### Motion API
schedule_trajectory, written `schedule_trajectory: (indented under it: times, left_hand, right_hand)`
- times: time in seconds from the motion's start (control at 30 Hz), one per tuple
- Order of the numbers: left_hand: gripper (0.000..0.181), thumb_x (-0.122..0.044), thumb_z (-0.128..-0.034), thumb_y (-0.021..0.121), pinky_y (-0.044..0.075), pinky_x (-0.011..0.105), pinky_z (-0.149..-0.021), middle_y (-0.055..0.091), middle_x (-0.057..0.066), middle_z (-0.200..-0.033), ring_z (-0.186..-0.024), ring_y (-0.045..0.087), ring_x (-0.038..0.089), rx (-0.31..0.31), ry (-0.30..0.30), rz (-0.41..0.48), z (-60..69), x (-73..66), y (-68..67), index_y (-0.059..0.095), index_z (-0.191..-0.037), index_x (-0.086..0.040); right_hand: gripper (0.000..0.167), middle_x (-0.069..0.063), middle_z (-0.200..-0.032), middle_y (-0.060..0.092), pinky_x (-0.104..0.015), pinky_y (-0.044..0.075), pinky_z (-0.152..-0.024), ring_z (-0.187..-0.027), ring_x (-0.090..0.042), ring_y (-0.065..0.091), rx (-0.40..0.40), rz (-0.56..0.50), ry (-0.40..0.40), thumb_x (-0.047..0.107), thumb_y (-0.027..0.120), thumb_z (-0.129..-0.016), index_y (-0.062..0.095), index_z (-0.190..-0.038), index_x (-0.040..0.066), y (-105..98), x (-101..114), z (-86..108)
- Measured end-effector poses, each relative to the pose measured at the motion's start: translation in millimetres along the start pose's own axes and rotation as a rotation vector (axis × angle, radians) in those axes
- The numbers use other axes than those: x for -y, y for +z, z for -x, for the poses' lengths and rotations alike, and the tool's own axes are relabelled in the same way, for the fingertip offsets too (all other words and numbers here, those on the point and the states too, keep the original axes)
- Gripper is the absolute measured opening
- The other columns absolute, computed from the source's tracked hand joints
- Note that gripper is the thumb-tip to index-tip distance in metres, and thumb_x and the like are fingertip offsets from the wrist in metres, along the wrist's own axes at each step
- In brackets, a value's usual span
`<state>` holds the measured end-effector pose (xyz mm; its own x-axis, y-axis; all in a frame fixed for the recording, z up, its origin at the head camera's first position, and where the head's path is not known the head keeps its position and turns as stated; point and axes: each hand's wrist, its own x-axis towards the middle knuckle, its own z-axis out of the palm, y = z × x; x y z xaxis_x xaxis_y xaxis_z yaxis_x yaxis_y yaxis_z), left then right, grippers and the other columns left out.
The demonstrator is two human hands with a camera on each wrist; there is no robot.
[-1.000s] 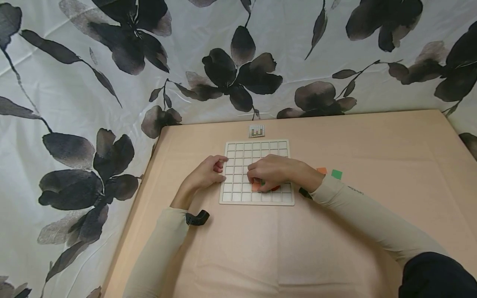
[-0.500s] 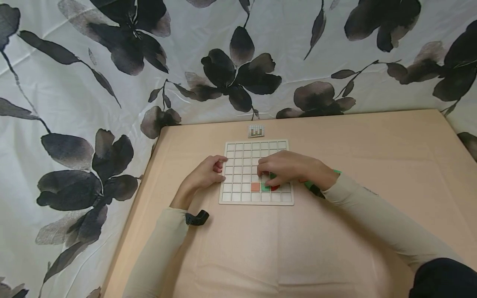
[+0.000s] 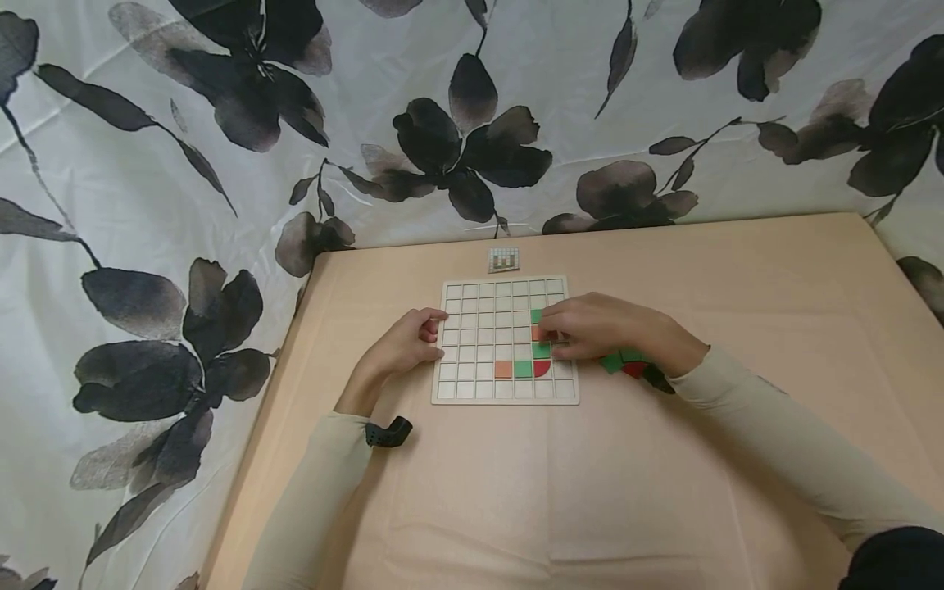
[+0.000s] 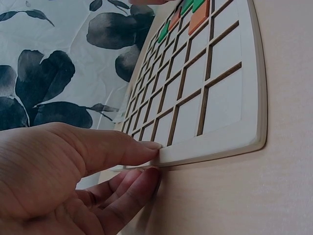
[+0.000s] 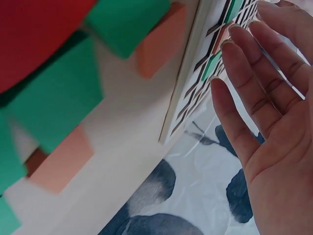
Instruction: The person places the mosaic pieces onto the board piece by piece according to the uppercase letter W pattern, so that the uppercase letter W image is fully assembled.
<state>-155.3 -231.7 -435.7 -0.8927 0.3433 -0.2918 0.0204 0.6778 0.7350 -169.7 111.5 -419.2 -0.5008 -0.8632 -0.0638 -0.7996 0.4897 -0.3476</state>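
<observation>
anna_k: so what's sitting in the middle for us?

b: we've got a white grid board (image 3: 483, 397) lying flat on the light brown tabletop (image 3: 472, 492). second column from the right, coming towards the person, we see an upper green tile (image 3: 536, 315), an orange tile (image 3: 536, 333), a middle green tile (image 3: 542, 351) and a red tile (image 3: 542, 368) with one rounded corner. left of the red one, same row, there's a lower green tile (image 3: 523, 369), then a lower orange tile (image 3: 503, 369).

anna_k: and the hands?

b: the left hand (image 3: 404, 342) is gripping the board's left edge, one digit on top of the rim and others bent below. the right hand (image 3: 593, 326) is over the board's right side, fingers stretched out loosely near the column tiles. we can't tell if the tips touch them.

anna_k: anything else near us?

b: yep, a loose green tile (image 3: 611, 362), a loose red tile (image 3: 633, 369) and a loose orange tile (image 5: 161, 41) right of the board, by the right wrist. past the board's far edge we spot a small pattern card (image 3: 504, 260). black wristband (image 3: 388, 431) on the left wrist, beige sleeves (image 3: 317, 483), and floral cloth (image 3: 413, 49) behind the table.
</observation>
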Motion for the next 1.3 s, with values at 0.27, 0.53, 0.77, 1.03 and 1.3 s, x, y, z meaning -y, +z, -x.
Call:
schedule_trajectory:
  times: [0.27,0.53,0.77,1.03,1.3]
  left_hand:
    - [0.062,0.008,-0.0844,0.074,0.042,0.034,-0.085,0.047,0.012,-0.109,-0.1,0.049,0.025,-0.001,0.006,0.007,0.1,1.6,-0.3,0.052,-0.142,0.0]
    - [0.061,0.007,-0.085,0.074,0.042,0.034,-0.084,0.047,0.012,-0.108,-0.1,0.048,0.025,-0.007,0.01,0.003,-1.6,4.8,1.9,0.051,-0.142,0.0]
    - [0.062,0.007,-0.0853,0.074,0.043,0.034,-0.085,0.047,0.013,-0.109,-0.101,0.049,0.025,-0.003,0.017,-0.007,-2.6,5.3,0.9,0.051,-0.142,0.0]
    - [0.062,0.007,-0.085,0.074,0.043,0.033,-0.084,0.047,0.012,-0.109,-0.1,0.049,0.024,-0.005,0.014,-0.001,-1.4,5.4,1.5,0.051,-0.142,0.0]
    - [0.062,0.006,-0.0848,0.075,0.043,0.032,-0.084,0.047,0.012,-0.11,-0.1,0.049,0.024,-0.003,0.013,-0.004,-1.6,4.2,0.7,0.051,-0.142,0.0]
  right_hand:
    - [0.02,0.007,-0.088,0.061,-0.027,0.048,-0.07,-0.079,-0.008,0.053,0.0,0.014,0.051,0.027,0.077,-0.088,0.072,-0.104,0.016,0.7,-6.6,19.7]
    - [0.016,0.009,-0.086,0.059,-0.027,0.046,-0.069,-0.078,-0.007,0.05,-0.031,0.051,0.083,0.026,0.079,-0.086,0.072,-0.099,0.019,5.7,-12.2,44.0]
    - [0.018,0.011,-0.089,0.06,-0.029,0.051,-0.073,-0.08,-0.007,0.054,-0.044,0.058,0.112,0.026,0.082,-0.084,0.073,-0.098,0.021,6.7,-13.9,61.9]
    - [0.02,0.012,-0.089,0.061,-0.03,0.052,-0.073,-0.08,-0.009,0.056,-0.02,0.02,0.166,0.027,0.084,-0.082,0.07,-0.096,0.021,9.7,-13.8,74.6]
    - [0.024,0.012,-0.09,0.059,-0.029,0.05,-0.072,-0.079,-0.006,0.052,-0.043,0.065,0.159,0.03,0.085,-0.081,0.07,-0.097,0.021,13.7,-14.6,81.8]
